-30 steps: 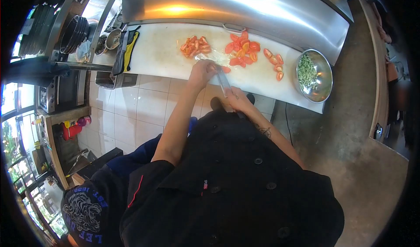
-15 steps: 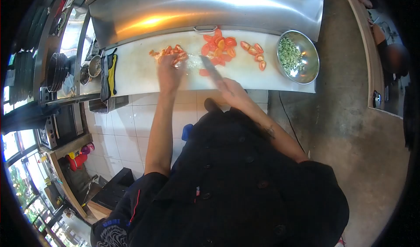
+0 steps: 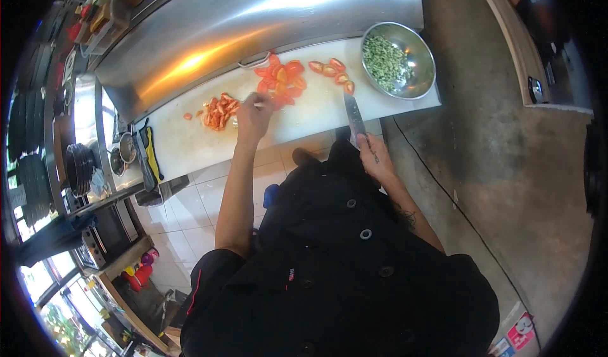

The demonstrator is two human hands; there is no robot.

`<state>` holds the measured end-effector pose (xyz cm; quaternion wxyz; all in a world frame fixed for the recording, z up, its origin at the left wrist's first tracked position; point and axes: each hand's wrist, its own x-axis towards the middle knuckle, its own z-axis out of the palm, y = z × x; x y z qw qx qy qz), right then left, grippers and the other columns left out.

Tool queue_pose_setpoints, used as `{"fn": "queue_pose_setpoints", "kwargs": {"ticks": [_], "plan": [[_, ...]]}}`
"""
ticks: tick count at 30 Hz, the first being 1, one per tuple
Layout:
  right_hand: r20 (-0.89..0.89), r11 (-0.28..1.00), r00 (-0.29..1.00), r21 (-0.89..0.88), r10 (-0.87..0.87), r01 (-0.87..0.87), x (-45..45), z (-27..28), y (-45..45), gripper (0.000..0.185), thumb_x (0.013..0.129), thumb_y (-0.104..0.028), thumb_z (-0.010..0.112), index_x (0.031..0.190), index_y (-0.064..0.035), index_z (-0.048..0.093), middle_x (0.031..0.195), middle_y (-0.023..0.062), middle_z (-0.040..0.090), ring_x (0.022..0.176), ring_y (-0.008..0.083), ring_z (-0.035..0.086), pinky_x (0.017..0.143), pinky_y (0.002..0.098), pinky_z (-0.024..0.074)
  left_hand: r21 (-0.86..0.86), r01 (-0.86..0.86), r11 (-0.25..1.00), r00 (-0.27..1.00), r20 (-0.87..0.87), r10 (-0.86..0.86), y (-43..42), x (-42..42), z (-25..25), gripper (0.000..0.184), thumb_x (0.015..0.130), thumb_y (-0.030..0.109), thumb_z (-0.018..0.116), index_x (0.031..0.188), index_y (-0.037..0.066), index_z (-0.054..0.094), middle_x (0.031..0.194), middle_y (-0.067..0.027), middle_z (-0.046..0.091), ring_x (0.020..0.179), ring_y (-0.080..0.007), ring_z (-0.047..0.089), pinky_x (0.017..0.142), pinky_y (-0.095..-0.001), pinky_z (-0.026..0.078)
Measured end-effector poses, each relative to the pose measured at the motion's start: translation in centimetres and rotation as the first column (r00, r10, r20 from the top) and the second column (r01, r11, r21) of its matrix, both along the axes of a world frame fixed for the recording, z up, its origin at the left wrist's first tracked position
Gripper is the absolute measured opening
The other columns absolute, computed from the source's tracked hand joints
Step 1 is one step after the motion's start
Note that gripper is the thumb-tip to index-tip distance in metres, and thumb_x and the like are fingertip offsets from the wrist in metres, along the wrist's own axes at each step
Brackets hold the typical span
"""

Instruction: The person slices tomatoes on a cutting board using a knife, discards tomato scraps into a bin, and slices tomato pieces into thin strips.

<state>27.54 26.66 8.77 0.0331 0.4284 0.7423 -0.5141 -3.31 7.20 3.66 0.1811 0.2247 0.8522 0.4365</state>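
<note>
My right hand (image 3: 375,156) is wrapped round the handle of a knife (image 3: 353,113). The blade points away from me over the near edge of the white cutting board (image 3: 310,119), its tip close to several cut tomato wedges (image 3: 329,71). My left hand (image 3: 254,119) is at the near left edge of a pile of red tomato pieces (image 3: 278,75), fingers curled together; what they pinch, if anything, I cannot make out. Left of that hand lies a heap of tomato cores and scraps (image 3: 220,111), with one small piece apart from it.
A steel bowl (image 3: 421,59) holding chopped green pieces stands at the board's right end. Behind the board rises a steel panel (image 3: 266,21) with a handle. A black and yellow cloth (image 3: 149,154) hangs at the left end. A cable (image 3: 443,189) runs over the floor.
The knife in my right hand has swung right, away from the tomato pile towards the wedges. My left hand has moved from the scrap heap to the pile. The view has turned and shifted.
</note>
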Motion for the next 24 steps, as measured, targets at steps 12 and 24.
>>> {"fn": "queue_pose_setpoints", "kwargs": {"ticks": [12,24], "plan": [[-0.012,0.997,1.0,0.072,-0.009,0.01,1.2,-0.8,1.4,0.043,0.115,-0.035,0.05,0.106,0.0037,0.066,0.086,0.0228,0.067,0.081,0.0347,0.066,0.079,0.0471,0.0514,-0.239,0.403,0.884,0.833,-0.304,-0.462,17.4,-1.3,-1.9,0.033,0.09,0.015,0.073,0.122,0.009,0.073,0.123,-0.0161,0.073,0.112,-0.0413,0.072,0.097,-0.0522,0.058],[0.007,1.0,1.0,-0.011,0.006,-0.006,-0.5,-0.9,0.6,0.043,0.116,-0.035,0.05,0.103,0.0037,0.065,0.088,0.0245,0.067,0.083,0.0372,0.065,0.082,0.0472,0.0511,-0.224,0.438,0.871,0.793,-0.361,-0.491,7.2,5.3,-1.1,0.025,0.089,0.019,0.074,0.11,0.007,0.067,0.103,-0.0136,0.064,0.105,-0.0373,0.071,0.085,-0.0508,0.061]]}}
